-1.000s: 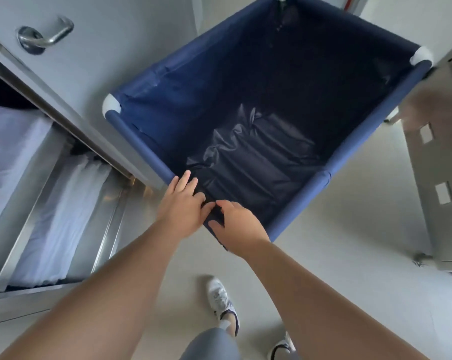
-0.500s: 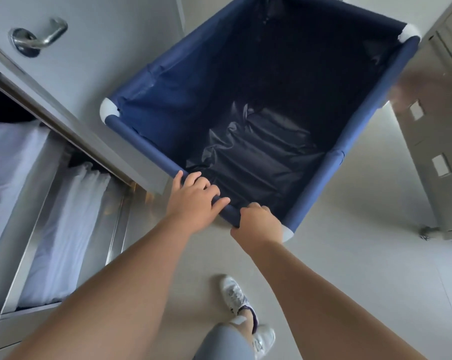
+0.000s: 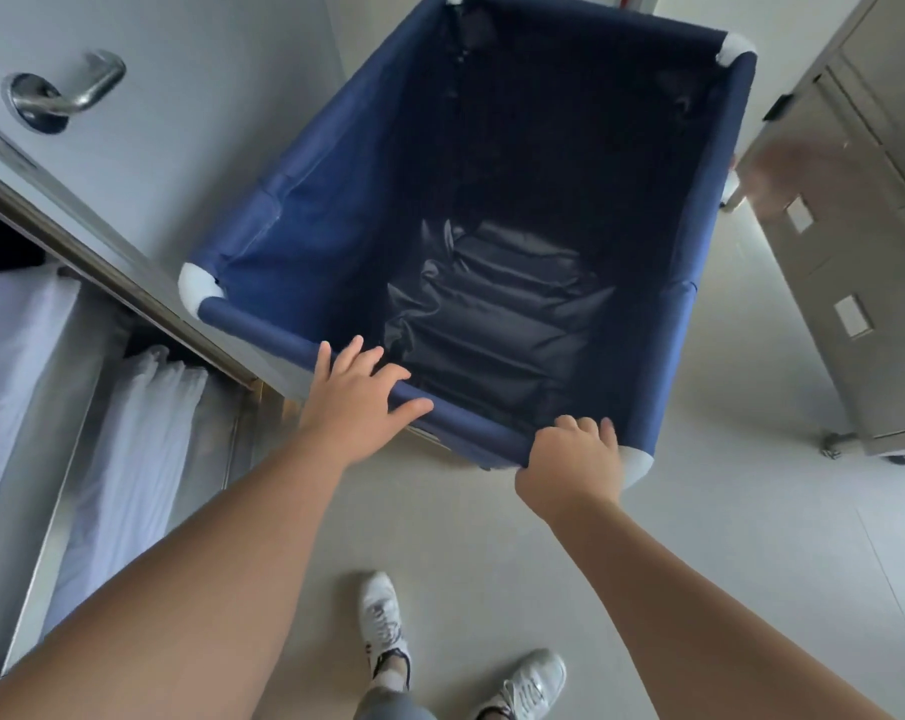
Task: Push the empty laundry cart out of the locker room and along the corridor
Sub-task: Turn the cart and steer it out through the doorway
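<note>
A blue fabric laundry cart [image 3: 304,215] with white corner joints stands on the floor in front of me, empty except for a dark liner at its bottom. My left hand [image 3: 354,402] lies over the near top rail with its fingers spread and draped across it. My right hand [image 3: 572,459] is curled around the same rail close to the near right white corner.
A grey door with a metal lever handle [image 3: 65,93] stands close along the cart's left side. Steel shelves hold folded white linen [image 3: 128,459] at the left. A metal cabinet on casters [image 3: 855,283] stands to the right. My white shoes [image 3: 382,626] are on the pale floor.
My hands have spread apart along the near rail, the right sliding to the right corner. The cart has swung so that its near rail faces me more squarely.
</note>
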Demonstrator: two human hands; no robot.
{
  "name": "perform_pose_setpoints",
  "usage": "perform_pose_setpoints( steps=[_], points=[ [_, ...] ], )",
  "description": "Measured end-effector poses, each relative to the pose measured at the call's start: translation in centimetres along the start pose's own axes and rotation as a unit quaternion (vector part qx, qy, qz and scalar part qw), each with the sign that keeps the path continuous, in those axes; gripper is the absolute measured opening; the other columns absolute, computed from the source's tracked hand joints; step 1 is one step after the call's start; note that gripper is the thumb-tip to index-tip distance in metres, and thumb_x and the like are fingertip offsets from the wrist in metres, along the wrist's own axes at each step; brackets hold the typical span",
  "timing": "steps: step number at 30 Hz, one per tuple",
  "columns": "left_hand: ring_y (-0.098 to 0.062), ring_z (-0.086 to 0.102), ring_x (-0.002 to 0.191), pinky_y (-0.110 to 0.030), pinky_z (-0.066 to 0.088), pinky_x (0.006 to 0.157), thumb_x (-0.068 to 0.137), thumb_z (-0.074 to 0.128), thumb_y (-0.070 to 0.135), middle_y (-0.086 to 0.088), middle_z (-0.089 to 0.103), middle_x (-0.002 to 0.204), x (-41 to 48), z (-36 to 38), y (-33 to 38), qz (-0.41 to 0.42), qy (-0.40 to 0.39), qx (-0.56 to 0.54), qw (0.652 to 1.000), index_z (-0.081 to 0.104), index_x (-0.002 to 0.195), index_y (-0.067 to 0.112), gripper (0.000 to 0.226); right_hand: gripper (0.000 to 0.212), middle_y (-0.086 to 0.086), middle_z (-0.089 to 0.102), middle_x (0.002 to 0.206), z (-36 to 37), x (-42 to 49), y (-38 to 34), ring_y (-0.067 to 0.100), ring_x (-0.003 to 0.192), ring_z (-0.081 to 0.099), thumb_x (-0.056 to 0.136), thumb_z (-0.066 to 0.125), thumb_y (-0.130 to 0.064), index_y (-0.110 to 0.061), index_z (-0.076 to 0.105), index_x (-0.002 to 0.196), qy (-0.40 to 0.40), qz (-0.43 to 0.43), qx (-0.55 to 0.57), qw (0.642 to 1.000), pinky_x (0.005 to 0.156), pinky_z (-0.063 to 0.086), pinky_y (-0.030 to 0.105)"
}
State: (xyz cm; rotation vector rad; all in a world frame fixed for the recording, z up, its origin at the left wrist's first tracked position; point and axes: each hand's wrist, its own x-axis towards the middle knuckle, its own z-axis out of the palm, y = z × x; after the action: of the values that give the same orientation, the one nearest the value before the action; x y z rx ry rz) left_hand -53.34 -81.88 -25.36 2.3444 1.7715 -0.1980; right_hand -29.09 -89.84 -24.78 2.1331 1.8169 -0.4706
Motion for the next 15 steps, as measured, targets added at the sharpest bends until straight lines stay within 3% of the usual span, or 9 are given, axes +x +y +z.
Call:
perform_pose_setpoints(
  steps=[4, 9, 11, 15],
  points=[
    [-0.026, 0.012, 0.151, -0.055, -0.006, 0.12, 0.074, 0.006, 0.089, -0.003, 0.04, 0.156, 1.4, -0.2, -5.9, 0.012, 0.012, 0.017, 1.0, 0.054, 0.136, 0.036, 0.095, 0.039, 0.002, 0.058, 0.124, -0.8, 1.2, -3.5, 0.028, 0.12, 0.05, 0.087, 0.06, -0.038, -0.023, 0.055, 0.123, 0.011, 0.015, -0.023, 1.0, 0.118, 0.021, 0.051],
    [-0.027, 0.013, 0.151, -0.057, -0.008, 0.118, 0.071, 0.008, 0.093, -0.002, 0.041, 0.155, 2.4, -1.0, -12.0, 0.013, 0.001, 0.02, 1.0, 0.053, 0.135, 0.039, 0.095, 0.067, 0.0, 0.06, 0.125, -1.8, 3.9, -10.1, 0.025, 0.118, 0.054, 0.088, 0.06, -0.055, -0.028, 0.039, 0.146, 0.032, -0.016, 0.074, 0.997, 0.107, 0.035, 0.042],
    [-0.026, 0.016, 0.15, -0.057, -0.009, 0.118, 0.07, 0.007, 0.095, 0.0, 0.042, 0.154, 2.9, -1.1, -13.0, 0.039, -0.012, 0.019, 0.999, 0.054, 0.133, 0.041, 0.095, 0.078, -0.002, 0.06, 0.127, -1.7, 4.6, -11.1, 0.024, 0.118, 0.055, 0.085, 0.057, -0.066, -0.031, 0.032, 0.151, 0.023, 0.01, 0.087, 0.996, 0.104, 0.037, 0.043],
    [-0.022, 0.036, 0.14, -0.057, -0.005, 0.119, 0.075, 0.01, 0.091, 0.009, 0.059, 0.135, 3.6, -0.6, -12.8, 0.068, -0.007, 0.024, 0.997, 0.06, 0.125, 0.039, 0.087, 0.089, -0.005, 0.061, 0.13, -1.7, 4.8, -10.5, 0.024, 0.124, 0.05, 0.077, 0.036, -0.089, -0.037, 0.038, 0.148, 0.046, 0.008, 0.044, 0.998, 0.111, 0.028, 0.047]
  ],
)
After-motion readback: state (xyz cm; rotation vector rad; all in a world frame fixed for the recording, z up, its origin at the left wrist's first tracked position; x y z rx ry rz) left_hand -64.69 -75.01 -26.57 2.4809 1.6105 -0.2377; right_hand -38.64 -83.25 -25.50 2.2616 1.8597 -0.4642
